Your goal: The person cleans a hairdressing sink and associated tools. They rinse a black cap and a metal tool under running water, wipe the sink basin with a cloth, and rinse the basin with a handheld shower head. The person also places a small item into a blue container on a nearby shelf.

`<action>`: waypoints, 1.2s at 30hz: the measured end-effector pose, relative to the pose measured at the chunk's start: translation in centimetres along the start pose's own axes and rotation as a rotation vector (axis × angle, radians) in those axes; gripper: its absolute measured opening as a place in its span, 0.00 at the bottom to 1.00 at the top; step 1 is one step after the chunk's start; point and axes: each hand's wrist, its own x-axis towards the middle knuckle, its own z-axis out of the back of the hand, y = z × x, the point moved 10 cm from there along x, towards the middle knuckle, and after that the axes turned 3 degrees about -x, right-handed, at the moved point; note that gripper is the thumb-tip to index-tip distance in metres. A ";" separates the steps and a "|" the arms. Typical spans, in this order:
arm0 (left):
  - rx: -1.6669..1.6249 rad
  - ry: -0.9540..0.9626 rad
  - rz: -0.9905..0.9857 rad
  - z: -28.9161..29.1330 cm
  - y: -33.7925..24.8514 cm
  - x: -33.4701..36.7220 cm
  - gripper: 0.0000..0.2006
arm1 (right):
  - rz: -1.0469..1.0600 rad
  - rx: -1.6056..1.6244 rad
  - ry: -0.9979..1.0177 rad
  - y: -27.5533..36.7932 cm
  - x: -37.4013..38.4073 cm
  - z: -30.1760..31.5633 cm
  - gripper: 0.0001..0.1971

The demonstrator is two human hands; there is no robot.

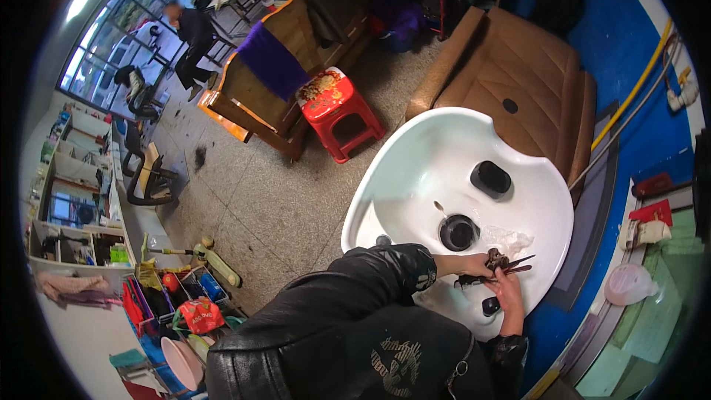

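Note:
Both my hands meet over the right side of a white shampoo basin [396, 167]. Between them is a bunch of dark slender pointed tools [521, 262], with a brown lump among them; their exact kind is too small to make out. My left hand [471, 264] comes in from the left, its fingers closed round the near end of the bunch. From below, my right hand [509, 295] pinches the same bunch with its fingertips. Wet, clear splashes or foam [511, 240] lie on the basin just beyond. A round black drain fitting [459, 232] sits left of them.
A black pad [491, 179] is on the basin's far side, against a brown reclining chair [511, 74]. A red stool [337, 107] stands beside a wooden bench [255, 115]. Shelves and baskets line the left wall; a person [191, 44] sits far off. A hose [629, 96] runs along the right.

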 end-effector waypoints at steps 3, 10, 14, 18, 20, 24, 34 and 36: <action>-0.023 0.017 -0.011 0.1 -0.1 -0.1 0.16 | -0.010 -0.085 -0.012 0.0 0.6 -0.3 0.12; -0.040 -0.144 -0.101 1.6 4.9 4.1 0.17 | 0.107 -0.378 -0.049 2.4 0.8 -0.8 0.13; 0.065 -0.175 -0.069 2.5 5.1 4.0 0.18 | 0.088 -0.614 -0.039 2.3 1.2 -0.1 0.14; 0.214 -0.285 0.047 5.0 5.1 2.4 0.23 | 0.196 -0.808 0.029 1.2 0.9 0.2 0.16; 0.175 -0.360 0.082 6.2 6.3 2.0 0.27 | 0.238 -0.931 0.069 0.4 0.2 -0.2 0.18; 0.184 -0.423 0.241 7.1 6.2 0.4 0.27 | 0.193 -1.179 0.027 -0.8 -3.2 0.7 0.29; -0.380 -0.163 0.254 2.8 6.3 2.2 0.17 | 0.408 -1.153 -0.403 0.4 -8.3 3.7 0.26; -0.383 -0.207 0.306 2.6 7.1 2.2 0.18 | 0.467 -1.112 -0.449 0.1 -8.3 3.4 0.27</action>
